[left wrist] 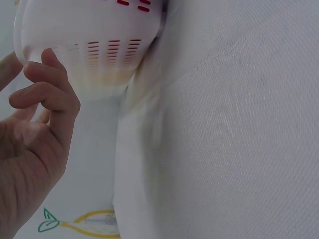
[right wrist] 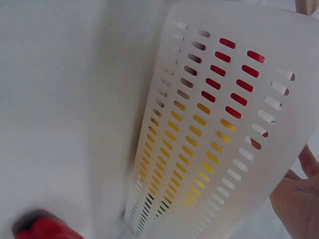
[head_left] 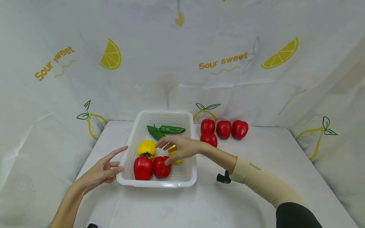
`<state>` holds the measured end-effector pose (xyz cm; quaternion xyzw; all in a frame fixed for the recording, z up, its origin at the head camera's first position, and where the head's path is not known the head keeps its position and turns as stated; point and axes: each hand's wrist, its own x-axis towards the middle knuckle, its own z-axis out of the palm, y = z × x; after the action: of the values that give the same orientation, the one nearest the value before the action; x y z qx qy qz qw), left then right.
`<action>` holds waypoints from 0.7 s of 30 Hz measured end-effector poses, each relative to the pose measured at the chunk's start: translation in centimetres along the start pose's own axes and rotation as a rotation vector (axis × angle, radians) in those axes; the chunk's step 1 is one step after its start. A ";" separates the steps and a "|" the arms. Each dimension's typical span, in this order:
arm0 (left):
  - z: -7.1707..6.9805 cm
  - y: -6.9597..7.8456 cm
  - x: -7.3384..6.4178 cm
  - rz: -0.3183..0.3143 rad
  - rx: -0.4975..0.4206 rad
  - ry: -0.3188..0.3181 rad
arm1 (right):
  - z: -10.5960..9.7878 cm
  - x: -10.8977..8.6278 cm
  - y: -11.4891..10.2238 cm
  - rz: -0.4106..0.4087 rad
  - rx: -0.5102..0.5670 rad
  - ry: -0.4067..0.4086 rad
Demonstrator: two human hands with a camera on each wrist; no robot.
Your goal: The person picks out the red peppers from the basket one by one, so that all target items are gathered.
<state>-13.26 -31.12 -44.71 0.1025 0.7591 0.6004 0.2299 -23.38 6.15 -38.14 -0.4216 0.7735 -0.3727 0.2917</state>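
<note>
A white perforated plastic basket (head_left: pixel 159 183) holds two green chili peppers (head_left: pixel 172 129), a yellow bell pepper (head_left: pixel 146 147), another yellow bell pepper (head_left: pixel 179 161) partly hidden, and two red bell peppers (head_left: pixel 143 168). Over the basket reaches my right hand (head_left: pixel 185 147), fingers loosely bent and thumb apart, nothing held between them. Its thumb overlaps the right-hand red pepper (head_left: pixel 161 169) in the head view. At the basket's left rim is my left hand (head_left: pixel 101 171), with index finger extended and thumb tip right at the edge. The left wrist view shows its other fingers (left wrist: pixel 50 94) bent beside the basket wall.
Several red bell peppers (head_left: pixel 223 129) stand on the white table (head_left: pixel 228 202) to the right of the basket, near the back edge. A white cloth (head_left: pixel 159 63) with lemon prints hangs behind the table. Black straps or devices show on the right arm.
</note>
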 end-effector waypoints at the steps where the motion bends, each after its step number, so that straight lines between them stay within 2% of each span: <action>1: 0.0 0.0 0.0 0.000 -0.001 0.000 | 0.1 0.2 0.2 -0.001 0.003 -0.012; 7: 0.0 -0.1 0.0 0.003 -0.006 -0.002 | 0.9 1.0 1.0 -0.017 -0.004 -0.083; 12: 0.0 -0.1 0.0 -0.001 -0.001 -0.001 | 1.3 1.3 1.6 -0.050 -0.028 -0.099; 21: 0.0 0.0 0.1 -0.003 -0.003 -0.001 | 1.7 1.7 2.2 -0.027 0.013 -0.125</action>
<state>-13.33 -31.14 -44.76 0.1013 0.7581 0.6013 0.2311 -23.85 4.95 -41.12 -0.4525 0.7457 -0.3545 0.3370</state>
